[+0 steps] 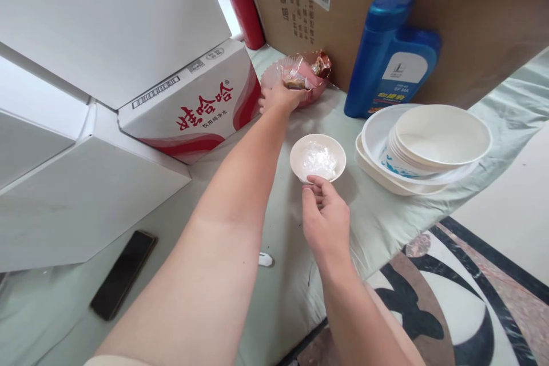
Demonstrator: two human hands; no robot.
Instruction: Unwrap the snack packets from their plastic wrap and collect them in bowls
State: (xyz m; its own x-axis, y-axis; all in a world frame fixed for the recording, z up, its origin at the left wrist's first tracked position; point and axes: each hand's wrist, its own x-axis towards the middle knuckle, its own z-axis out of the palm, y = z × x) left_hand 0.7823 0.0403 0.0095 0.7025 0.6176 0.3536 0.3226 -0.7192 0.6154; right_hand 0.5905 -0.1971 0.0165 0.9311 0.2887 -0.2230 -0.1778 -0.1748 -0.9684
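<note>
My left hand (279, 97) reaches forward to the near left side of a pink translucent bowl (318, 91) with a fluted rim. Its fingers curl against the bowl, partly hidden behind the hand. Wrapped snacks (302, 75) in clear and red-brown packaging lie inside. Closer to me, a small cream bowl (338, 167) stands upright on the cloth, with crumpled clear plastic (318, 159) in it. At its near rim is my right hand (326, 214), with fingers bent and thumb and fingertips closed on the edge.
On the right, stacked paper bowls (446, 134) sit in a white dish (371, 140), beside a blue jug (373, 63). A large cardboard box (343, 28) stands behind, near a red bottle (244, 6). Left are a white-red carton (193, 108), a phone (124, 274) and a small white object (266, 259).
</note>
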